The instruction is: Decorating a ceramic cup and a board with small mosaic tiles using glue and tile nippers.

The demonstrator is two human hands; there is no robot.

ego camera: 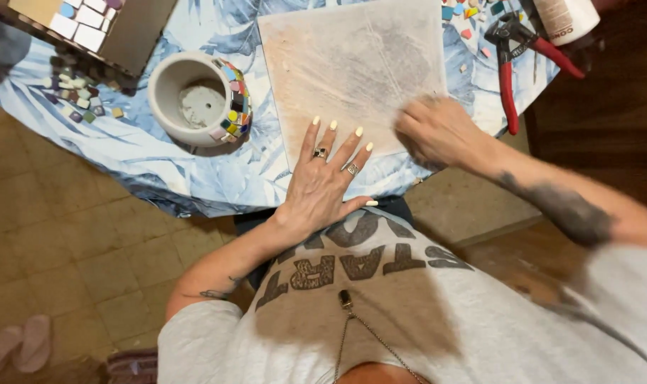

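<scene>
On the far left of the surface (160, 160), which has a blue leafy cloth on it, lie some little loose tiles (73, 91). Above them is a board with tile squares (82, 18) stuck on. Next comes a round white pot (195, 99). It lies tipped toward us, so we see inside it. One side of it wears many small colored tiles.

In the middle lies a big flat square tile (352, 67). It looks pale and dusty, with brown marks at the edges. It sits on the surface right in front of the person.

The left hand (323, 181) lies flat on the near edge of the square tile. Its grip is open, fingers spread wide, pressing down. It has rings and light yellow nails.

The right hand (437, 131) is on the right near corner of the square tile. It looks blurry. Its fingers are curled in, but I cannot tell if it holds something.

To do this well, I think the flat hand should press firmly so the tile does not slide, and the other hand should rub evenly all over.

On the far right lie red pliers (512, 67) and a white bottle (565, 18).
</scene>
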